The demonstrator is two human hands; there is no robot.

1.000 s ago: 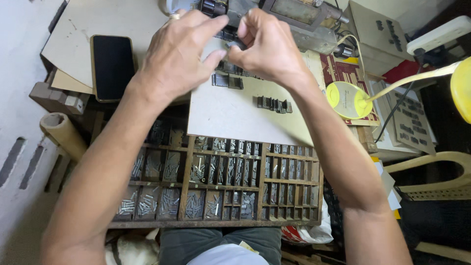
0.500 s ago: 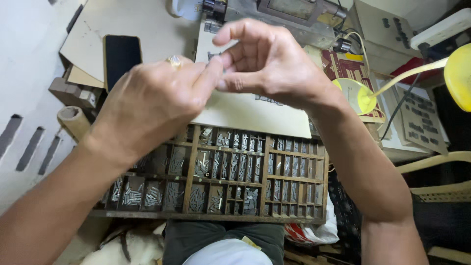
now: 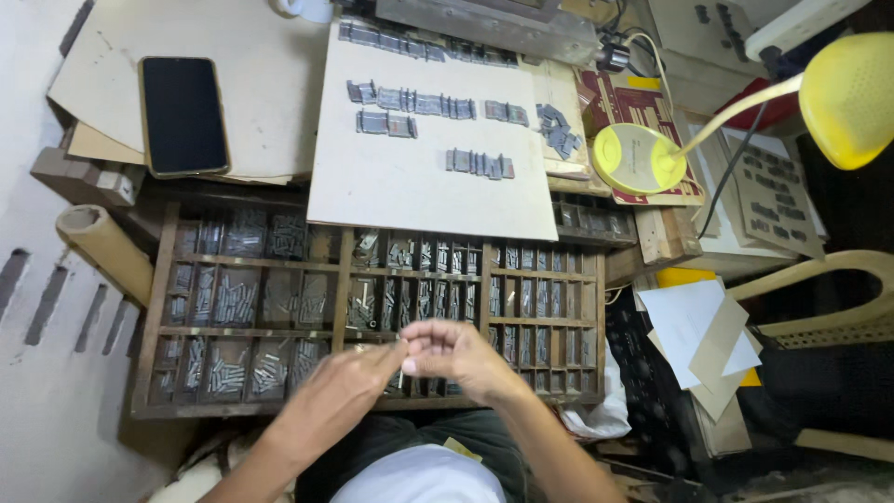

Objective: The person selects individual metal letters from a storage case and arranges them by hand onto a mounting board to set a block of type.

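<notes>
1. A small metal type piece (image 3: pixel 402 346), barely visible, sits pinched where the fingertips of both hands meet, low over the wooden type case (image 3: pixel 149 307); its long axis cannot be told.
2. The left hand (image 3: pixel 349 382) reaches in from lower left, its grip narrow, thumb and forefinger closed at the piece.
3. The right hand (image 3: pixel 456 354) comes from the right, fingers curled, its grip also narrow and touching the same spot; both hands are equally near.
4. Beneath them the case's compartments hold many grey metal sorts.
5. Beyond the case lies a pale board (image 3: pixel 419 186) carrying short rows of set type (image 3: pixel 410 101).
6. Further out: a dark phone (image 3: pixel 183 114) to the left, a yellow desk lamp (image 3: pixel 852 98) to the right.
</notes>
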